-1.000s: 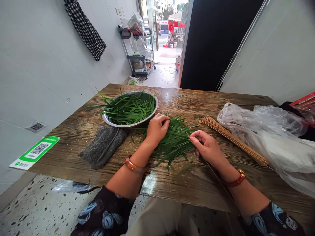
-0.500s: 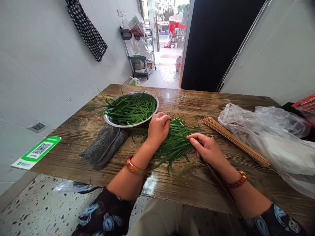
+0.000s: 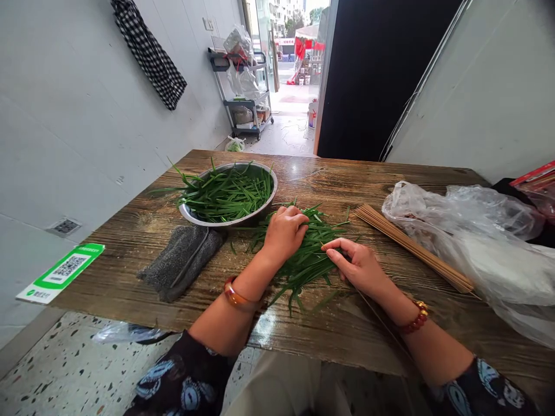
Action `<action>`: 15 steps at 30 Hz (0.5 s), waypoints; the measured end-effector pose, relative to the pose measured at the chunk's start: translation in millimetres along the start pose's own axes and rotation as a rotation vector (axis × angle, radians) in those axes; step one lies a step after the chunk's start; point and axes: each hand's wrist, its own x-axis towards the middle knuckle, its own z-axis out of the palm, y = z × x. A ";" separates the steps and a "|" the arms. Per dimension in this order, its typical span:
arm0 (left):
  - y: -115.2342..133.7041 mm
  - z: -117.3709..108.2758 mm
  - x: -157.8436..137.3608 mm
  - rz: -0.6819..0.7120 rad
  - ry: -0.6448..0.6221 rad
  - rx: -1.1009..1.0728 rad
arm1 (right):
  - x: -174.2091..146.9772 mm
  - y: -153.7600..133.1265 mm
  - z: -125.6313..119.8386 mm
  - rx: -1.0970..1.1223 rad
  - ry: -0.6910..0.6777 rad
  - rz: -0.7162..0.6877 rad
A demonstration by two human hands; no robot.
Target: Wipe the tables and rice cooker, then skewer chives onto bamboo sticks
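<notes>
A loose pile of cut green Chinese chives (image 3: 314, 263) lies on the wooden table in front of me. Over the pile's left side is my left hand (image 3: 284, 234), its fingers closed together on chive leaves; the fingertips are partly hidden. My right hand (image 3: 358, 268), at the pile's right edge, pinches a thin bamboo skewer (image 3: 377, 315) between thumb and index finger. The skewer's tip pokes out toward the left hand, and its shaft runs back beneath the right forearm. Just behind the left hand stands a metal bowl (image 3: 203, 222) heaped with more chives.
A bundle of bamboo skewers (image 3: 411, 245) lies to the right, beside crumpled clear plastic bags (image 3: 489, 248). Left of the chives is a dark grey mesh cloth (image 3: 180, 263). A green QR-code card (image 3: 63, 271) sits at the table's left edge. Beyond the table stands a cart (image 3: 243, 104).
My left hand has moved slightly right and down onto the chive pile. My right hand has shifted a little left with the skewer still pinched in it.
</notes>
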 end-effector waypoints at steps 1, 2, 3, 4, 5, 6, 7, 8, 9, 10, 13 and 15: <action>-0.5 1.5 -0.3 -0.006 -0.027 0.019 | 0.1 0.4 0.2 0.002 -0.003 -0.006; -0.9 2.7 -0.6 -0.009 -0.044 0.034 | 0.1 0.5 0.3 0.004 -0.004 -0.008; -1.1 3.5 -0.7 -0.009 -0.051 0.043 | 0.0 0.3 0.3 0.006 -0.004 -0.006; -0.9 3.9 -0.8 -0.008 -0.050 0.047 | 0.0 -0.2 0.1 0.006 -0.003 0.000; -0.4 3.9 -0.8 -0.006 -0.044 0.049 | -0.1 -0.8 0.0 0.004 -0.002 0.007; 0.4 3.5 -0.7 -0.006 -0.036 0.047 | -0.2 -1.5 -0.3 0.003 0.000 0.013; 1.4 2.9 -0.4 -0.007 -0.023 0.044 | -0.2 -2.2 -0.6 0.004 0.003 0.017; 2.7 2.1 -0.1 -0.008 -0.006 0.037 | -0.2 -2.7 -0.9 0.007 0.007 0.018; 4.0 1.3 0.2 -0.012 0.013 0.026 | -0.2 -3.1 -1.2 0.011 0.010 0.018; 5.2 0.5 0.5 -0.016 0.033 0.011 | -0.1 -3.4 -1.6 0.014 0.015 0.018; 7.7 -1.1 1.1 -0.025 0.077 -0.039 | 0.5 -3.9 -2.8 0.019 0.038 0.021; 8.2 -1.5 1.0 -0.017 0.080 -0.051 | 0.8 -4.0 -3.3 0.025 0.051 0.022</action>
